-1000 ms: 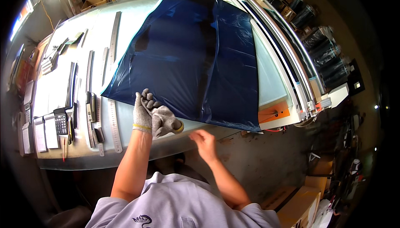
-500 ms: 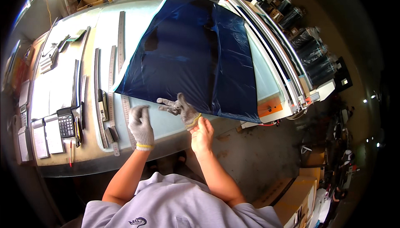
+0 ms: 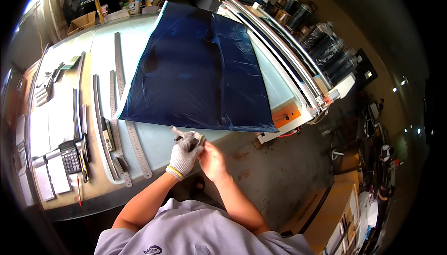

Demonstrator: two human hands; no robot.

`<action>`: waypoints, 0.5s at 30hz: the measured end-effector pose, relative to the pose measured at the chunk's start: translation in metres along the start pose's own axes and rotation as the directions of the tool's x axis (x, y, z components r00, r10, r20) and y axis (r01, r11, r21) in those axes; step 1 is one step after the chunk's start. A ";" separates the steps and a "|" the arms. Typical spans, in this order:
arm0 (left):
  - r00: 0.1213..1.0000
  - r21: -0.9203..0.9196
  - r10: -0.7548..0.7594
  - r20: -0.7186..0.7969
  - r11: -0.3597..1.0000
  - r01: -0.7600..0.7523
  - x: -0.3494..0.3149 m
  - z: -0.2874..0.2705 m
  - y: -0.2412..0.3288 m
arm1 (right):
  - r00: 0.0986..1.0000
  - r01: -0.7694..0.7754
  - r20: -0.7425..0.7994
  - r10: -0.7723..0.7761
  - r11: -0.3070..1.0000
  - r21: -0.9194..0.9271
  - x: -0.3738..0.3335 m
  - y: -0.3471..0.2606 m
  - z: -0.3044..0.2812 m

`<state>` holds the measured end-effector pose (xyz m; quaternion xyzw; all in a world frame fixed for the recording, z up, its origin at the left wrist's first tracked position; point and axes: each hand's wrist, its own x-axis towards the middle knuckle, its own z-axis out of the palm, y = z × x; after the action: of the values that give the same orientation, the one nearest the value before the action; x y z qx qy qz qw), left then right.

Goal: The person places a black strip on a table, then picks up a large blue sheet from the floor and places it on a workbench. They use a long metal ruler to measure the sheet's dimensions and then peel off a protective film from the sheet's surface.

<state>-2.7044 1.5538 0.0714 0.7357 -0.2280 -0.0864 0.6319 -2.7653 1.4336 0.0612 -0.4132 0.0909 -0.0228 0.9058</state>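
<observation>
My left hand (image 3: 183, 156), in a whitish knit glove with a yellow cuff, is closed on a loose grey knit glove (image 3: 179, 132) in front of my body. The loose glove's fingers point away to the left, and its yellow-edged cuff is beside my right hand (image 3: 214, 163). That hand is bare, its fingertips together at the cuff and partly hidden by the left hand. Just beyond both hands, a large dark blue glossy film sheet (image 3: 181, 78) lies on the pale tabletop (image 3: 163, 138).
Steel rulers (image 3: 135, 145) and a stapler (image 3: 107, 134) lie left of the sheet, with a calculator (image 3: 70, 158) and notepads (image 3: 44, 180) farther left. A long machine with metal rollers (image 3: 288, 54) borders the right side. Cardboard boxes (image 3: 321, 213) stand at lower right.
My left hand has moved right and taken hold of the loose glove. The right hand has shifted slightly left and down. The whole view has shifted, so the table appears farther left.
</observation>
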 end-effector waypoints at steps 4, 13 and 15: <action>0.981 0.176 0.165 0.103 0.968 -0.181 -0.004 0.015 0.011 | 0.998 0.066 0.030 -0.059 0.898 -0.434 0.021 0.006 -0.002; 0.943 -0.323 -0.153 0.295 0.913 0.249 0.001 0.038 0.034 | 0.998 0.019 -0.058 -0.021 0.999 -0.033 0.077 -0.045 -0.028; 0.928 -0.192 -0.148 0.341 0.956 0.223 0.001 0.044 0.034 | 0.965 0.120 -0.221 -0.141 0.987 -0.105 0.079 -0.035 -0.032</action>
<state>-2.7294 1.5103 0.0967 0.6528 -0.2459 -0.2907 0.6549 -2.6924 1.3776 0.0556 -0.4535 0.1675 -0.1256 0.8663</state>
